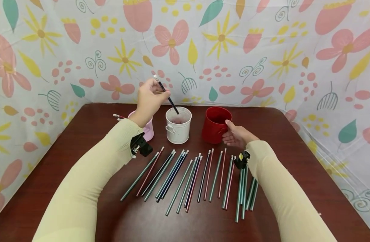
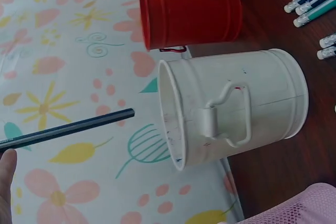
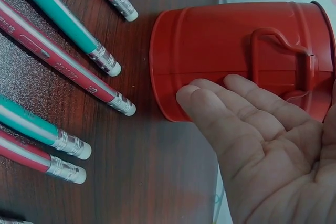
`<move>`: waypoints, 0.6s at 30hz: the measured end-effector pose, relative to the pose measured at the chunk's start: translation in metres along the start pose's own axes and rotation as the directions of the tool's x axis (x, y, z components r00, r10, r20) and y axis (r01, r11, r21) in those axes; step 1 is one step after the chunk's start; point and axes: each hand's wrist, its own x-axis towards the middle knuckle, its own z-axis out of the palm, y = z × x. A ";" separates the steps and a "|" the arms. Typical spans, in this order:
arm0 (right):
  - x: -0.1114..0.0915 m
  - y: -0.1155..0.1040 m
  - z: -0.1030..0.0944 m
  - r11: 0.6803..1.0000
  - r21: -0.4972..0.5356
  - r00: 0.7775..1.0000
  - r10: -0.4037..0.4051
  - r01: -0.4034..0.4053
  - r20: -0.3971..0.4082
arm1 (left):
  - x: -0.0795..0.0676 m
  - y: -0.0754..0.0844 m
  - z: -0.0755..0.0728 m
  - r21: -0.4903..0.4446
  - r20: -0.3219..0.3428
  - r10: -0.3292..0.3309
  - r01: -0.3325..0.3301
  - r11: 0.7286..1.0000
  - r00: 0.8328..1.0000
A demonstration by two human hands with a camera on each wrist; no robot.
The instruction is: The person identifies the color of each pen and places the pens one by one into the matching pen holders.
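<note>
My left hand point(image 1: 150, 101) pinches a dark pencil point(image 1: 167, 94) near its eraser end, unsharpened end slanting down over the mouth of the white metal bucket point(image 1: 178, 133). In the left wrist view, the dark pencil point(image 2: 73, 128) points at the opening of the white bucket point(image 2: 252, 103). My right hand point(image 1: 237, 134) is at the side of the red metal bucket point(image 1: 212, 131), thumb up at the rim. The right wrist view shows its fingers point(image 3: 252, 111) extended along the wall of the red bucket point(image 3: 210, 51), beside the wire handle point(image 3: 278, 32).
Many green, red and dark pencils point(image 1: 179, 188) lie in a spread row before the buckets, eraser ends pointing away from me. A pink mesh bucket point(image 1: 148, 130) with red pencils point(image 1: 118, 116) stands left, partly behind my left wrist. A flowered cloth point(image 1: 185, 43) hangs behind the table.
</note>
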 end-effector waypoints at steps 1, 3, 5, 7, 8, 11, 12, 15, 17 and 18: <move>0.000 0.000 0.000 1.000 0.002 1.000 0.000 0.000 0.001 | 0.001 -0.002 0.002 0.034 0.004 0.007 -0.007 0.999 1.000; 0.000 0.001 -0.001 1.000 0.002 1.000 0.001 -0.001 0.002 | 0.001 -0.006 0.005 0.070 0.013 0.012 -0.013 0.997 1.000; 0.000 0.002 -0.002 1.000 0.006 1.000 0.001 -0.001 0.003 | 0.000 -0.012 0.009 0.065 0.021 0.012 -0.013 0.998 1.000; 0.000 0.003 -0.003 1.000 0.007 1.000 -0.001 0.001 0.007 | 0.001 -0.017 0.013 0.055 0.028 0.000 -0.002 0.999 1.000; -0.001 0.003 -0.003 1.000 0.007 1.000 -0.002 0.002 0.009 | 0.001 -0.019 0.014 0.046 0.031 -0.011 0.010 0.999 0.999; -0.001 0.004 -0.004 1.000 0.008 1.000 -0.007 0.007 0.012 | 0.003 -0.022 0.017 0.083 0.046 -0.059 0.055 0.995 0.997; -0.002 0.004 -0.004 1.000 0.006 1.000 -0.008 0.008 0.013 | 0.003 -0.023 0.017 0.119 0.051 -0.073 0.067 0.991 0.996; -0.002 0.004 -0.004 1.000 0.004 1.000 -0.015 0.015 0.015 | 0.004 -0.023 0.017 0.219 0.066 -0.112 0.095 0.971 0.992; -0.002 0.003 -0.003 1.000 0.001 1.000 -0.022 0.022 0.018 | 0.005 -0.023 0.018 0.268 0.074 -0.133 0.109 0.957 0.988; -0.001 0.003 -0.003 1.000 0.001 1.000 -0.026 0.026 0.018 | 0.006 -0.024 0.018 0.279 0.079 -0.148 0.121 0.953 0.986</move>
